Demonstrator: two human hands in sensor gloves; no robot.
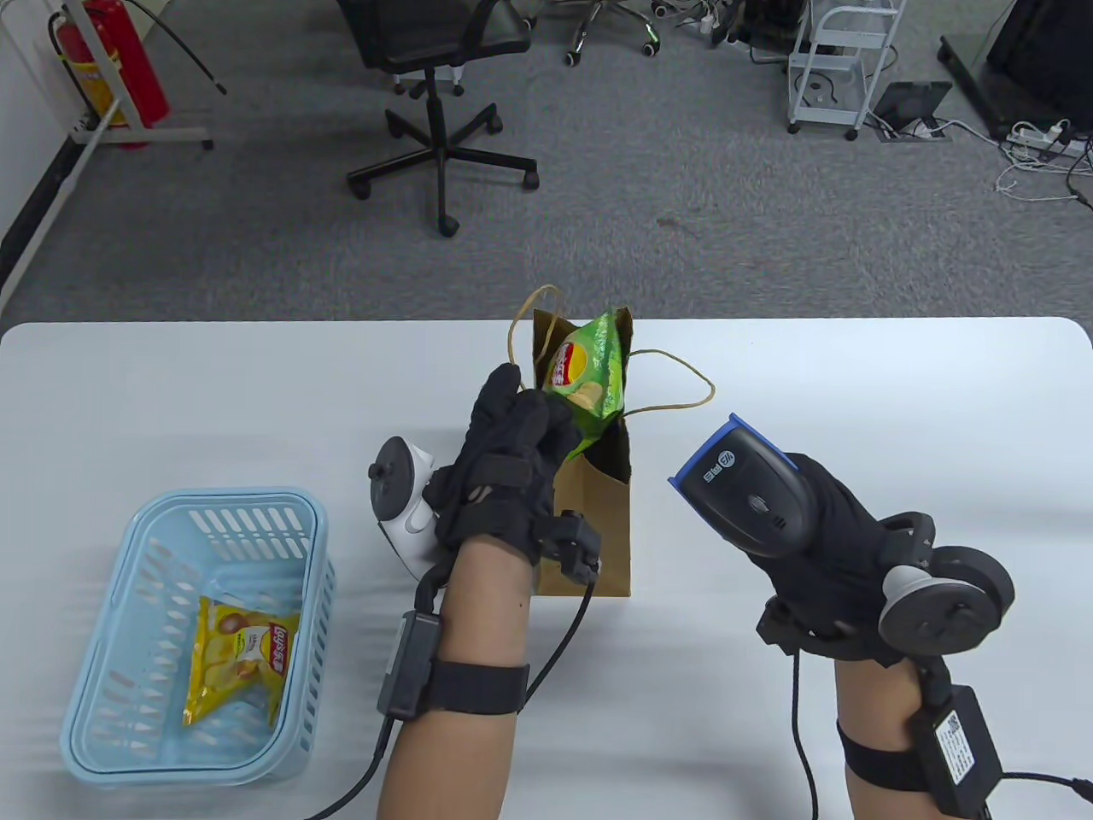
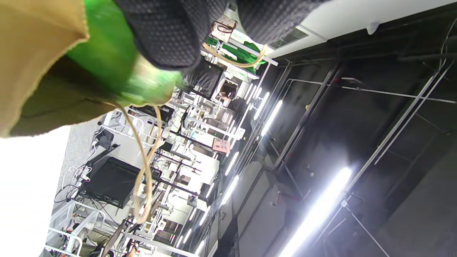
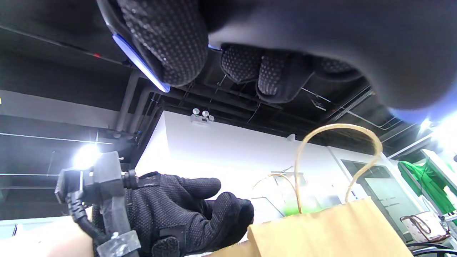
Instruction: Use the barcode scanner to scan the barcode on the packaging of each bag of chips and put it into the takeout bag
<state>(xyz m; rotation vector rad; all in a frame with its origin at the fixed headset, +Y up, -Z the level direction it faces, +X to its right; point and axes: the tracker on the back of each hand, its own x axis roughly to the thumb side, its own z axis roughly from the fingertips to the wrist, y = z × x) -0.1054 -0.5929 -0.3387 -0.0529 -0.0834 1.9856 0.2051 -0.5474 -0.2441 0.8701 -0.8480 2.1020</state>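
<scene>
The left hand [image 1: 504, 478], in a black sensor glove, has its fingers curled around the lower edge of a green foil bag of chips [image 1: 587, 369] and holds it half inside the open mouth of a brown paper takeout bag [image 1: 598, 512] with twine handles, which stands upright near the middle of the white table [image 1: 854, 410]. Most of the green bag pokes above the paper rim, tilted a little. Off to the right, well apart from the paper bag, the right hand [image 1: 832, 551] is wrapped around the grip of a black handheld barcode scanner with a blue rim [image 1: 743, 487], its head raised off the table and turned toward the paper bag. At the table's left end sits a light blue plastic basket [image 1: 102, 683] with slotted walls, and a yellow bag of chips [image 1: 239, 662] lies flat on its bottom.
</scene>
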